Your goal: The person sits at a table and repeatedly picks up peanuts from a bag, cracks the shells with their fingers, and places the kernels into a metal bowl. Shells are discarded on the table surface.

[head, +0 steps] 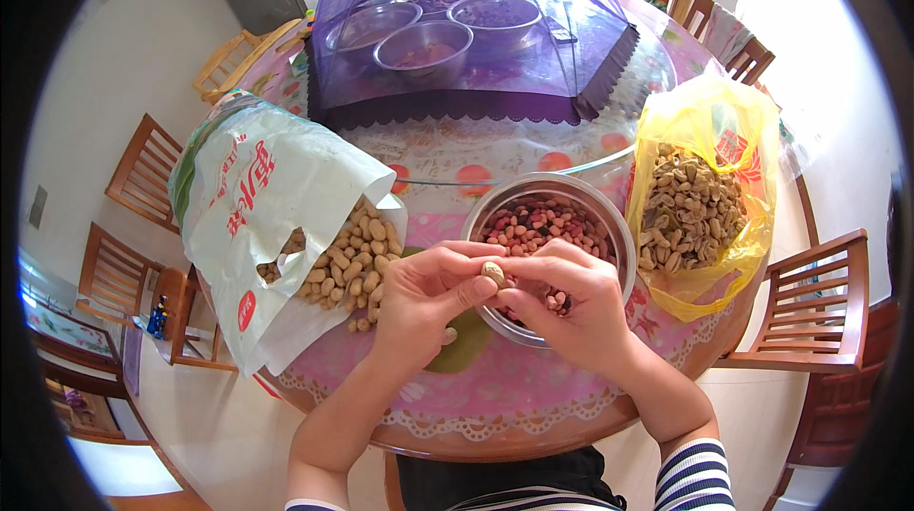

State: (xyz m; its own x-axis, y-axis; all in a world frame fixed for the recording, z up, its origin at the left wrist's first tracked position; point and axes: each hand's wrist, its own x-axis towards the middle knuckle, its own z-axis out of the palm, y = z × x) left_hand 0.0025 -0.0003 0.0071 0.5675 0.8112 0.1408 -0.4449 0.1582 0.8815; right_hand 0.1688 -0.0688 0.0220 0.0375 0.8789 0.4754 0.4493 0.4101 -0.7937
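Between the fingertips of both hands is one peanut in its shell (493,272). My left hand (428,290) pinches it from the left, and my right hand (564,286) from the right. Just below them stands a steel bowl (625,254) with shelled peanut kernels (546,218), reddish, pink and some dark; my right hand covers part of it. At the left a white plastic sack (264,190) lies on its side, unshelled peanuts (357,261) spilling from its mouth. A yellow plastic bag (760,225) at the right holds empty peanut shells (689,204).
A purple mesh food cover (457,100) stands over several metal bowls (423,47) on the round table's glass turntable (500,154). Another peanut (449,335) lies by my left wrist. Wooden chairs (814,304) surround the table, which has a pink lace-edged tablecloth (500,397).
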